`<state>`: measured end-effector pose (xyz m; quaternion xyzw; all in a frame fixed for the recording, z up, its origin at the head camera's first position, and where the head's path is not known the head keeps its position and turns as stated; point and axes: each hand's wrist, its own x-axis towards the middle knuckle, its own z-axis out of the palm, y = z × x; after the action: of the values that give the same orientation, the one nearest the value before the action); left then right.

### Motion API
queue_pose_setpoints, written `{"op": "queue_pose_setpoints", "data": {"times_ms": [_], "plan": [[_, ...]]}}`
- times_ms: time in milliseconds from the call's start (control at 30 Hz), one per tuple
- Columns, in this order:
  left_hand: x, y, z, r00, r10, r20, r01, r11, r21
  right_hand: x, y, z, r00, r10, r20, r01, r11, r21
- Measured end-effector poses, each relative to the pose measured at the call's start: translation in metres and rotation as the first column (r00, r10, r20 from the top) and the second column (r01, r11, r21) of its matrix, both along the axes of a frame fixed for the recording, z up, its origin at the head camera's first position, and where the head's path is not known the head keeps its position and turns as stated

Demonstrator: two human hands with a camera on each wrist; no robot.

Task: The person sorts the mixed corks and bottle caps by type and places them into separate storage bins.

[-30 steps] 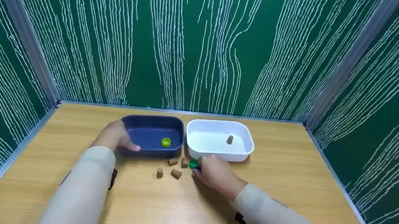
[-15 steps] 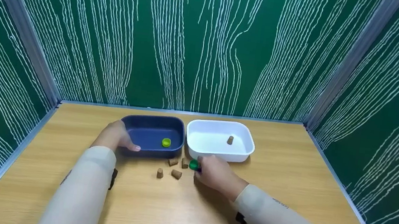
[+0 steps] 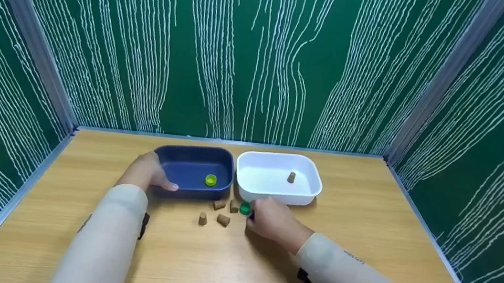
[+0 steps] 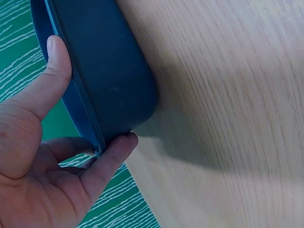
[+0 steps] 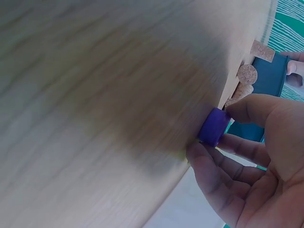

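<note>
My left hand (image 3: 146, 170) grips the left end of a dark blue rectangular container (image 3: 190, 193). Its thumb lies on the rim and the fingers reach round the end wall, as the left wrist view shows. A yellow-green bottle cap (image 3: 210, 180) sits inside that container. With thumb and fingers, my right hand (image 3: 277, 221) pinches a purple bottle cap (image 5: 213, 127) at the table surface, in front of the white container (image 3: 277, 197). From the head view the hand mostly hides this cap. Just left of the fingers lies a green bottle cap (image 3: 245, 208).
Several cork stoppers lie on the wooden table (image 3: 198, 269) in front of the containers, among them an upright cork (image 3: 202, 219) and a tipped cork (image 3: 223, 220). One more cork (image 3: 291, 177) is in the white container. Green walls (image 3: 261, 65) with white lines enclose the table.
Almost nothing differs. Both hands keep their places, the left on the dark blue container and the right at the purple bottle cap, which shows slightly less now in the head view.
</note>
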<state>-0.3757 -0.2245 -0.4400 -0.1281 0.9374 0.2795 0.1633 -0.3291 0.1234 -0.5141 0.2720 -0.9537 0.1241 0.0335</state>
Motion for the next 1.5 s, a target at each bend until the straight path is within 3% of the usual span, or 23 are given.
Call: {"op": "queue_pose_setpoints", "data": {"times_ms": [300,500,767,867,1067,1300,1500], "plan": [[0.001,0.0,0.001,1.0,-0.01,-0.012,0.01,1.0,-0.01,0.001,-0.002,0.004,0.997,-0.026,0.077,0.027,1.0,-0.007],[0.008,0.0,0.008,0.999,-0.028,-0.019,0.028,1.0,0.0,0.001,-0.005,0.014,0.998,0.007,0.06,-0.006,1.0,-0.016],[0.012,0.0,0.013,1.0,-0.018,-0.016,0.018,1.0,0.018,-0.002,-0.016,0.041,0.97,-0.068,0.234,0.067,0.998,0.011],[0.011,0.0,0.011,1.0,-0.016,-0.018,0.017,1.0,0.02,-0.003,-0.018,0.049,0.977,-0.047,0.208,0.047,0.999,0.003],[0.008,0.0,0.007,1.0,-0.013,-0.027,0.013,1.0,0.016,-0.007,-0.025,0.064,0.997,0.014,0.078,-0.014,1.0,-0.008],[0.005,-0.001,0.004,1.0,0.007,-0.019,-0.007,1.0,0.019,-0.015,-0.04,0.084,0.997,-0.002,0.072,0.002,1.0,0.01],[0.008,0.0,0.008,1.0,-0.024,-0.016,0.023,1.0,-0.01,-0.028,-0.051,0.092,0.999,0.048,-0.017,-0.048,0.999,0.009]]}}
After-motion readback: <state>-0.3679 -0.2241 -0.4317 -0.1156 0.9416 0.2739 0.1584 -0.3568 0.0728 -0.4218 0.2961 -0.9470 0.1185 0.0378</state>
